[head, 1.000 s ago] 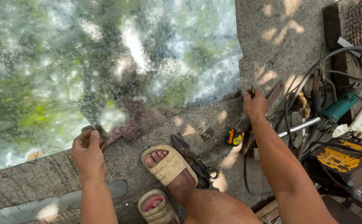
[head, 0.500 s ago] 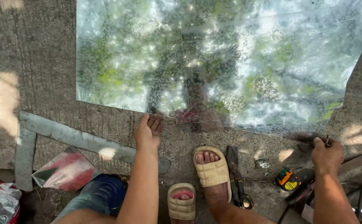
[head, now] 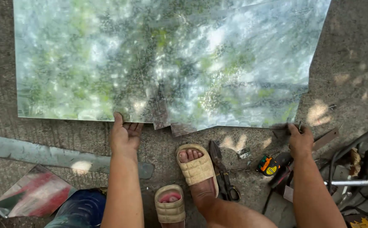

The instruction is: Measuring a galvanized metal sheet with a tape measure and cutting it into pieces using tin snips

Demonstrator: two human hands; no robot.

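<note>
On the concrete floor (head: 353,50) lies a big shiny metal sheet (head: 167,59), mirroring green leaves and bright sky, and it fills most of the upper view. Its near edge runs across the middle, with a small notch and bent tabs close to the centre. The left hand (head: 124,134) rests on that near edge, fingers curled over the rim and gripping the sheet. The right hand (head: 300,139) grips the sheet's lower right corner, fingers closed on the edge there. Between the arms, a foot in a tan sandal (head: 197,169) stands just below the notch, and a second sandal (head: 170,203) sits nearer the bottom. Black tin snips (head: 222,173) lie just right of the first sandal. A yellow and black tape measure (head: 268,165) lies near the right wrist. A grey metal strip (head: 44,155) runs along the floor at the left, passing under the left forearm. Cables and tools (head: 361,177) crowd the lower right corner.
</note>
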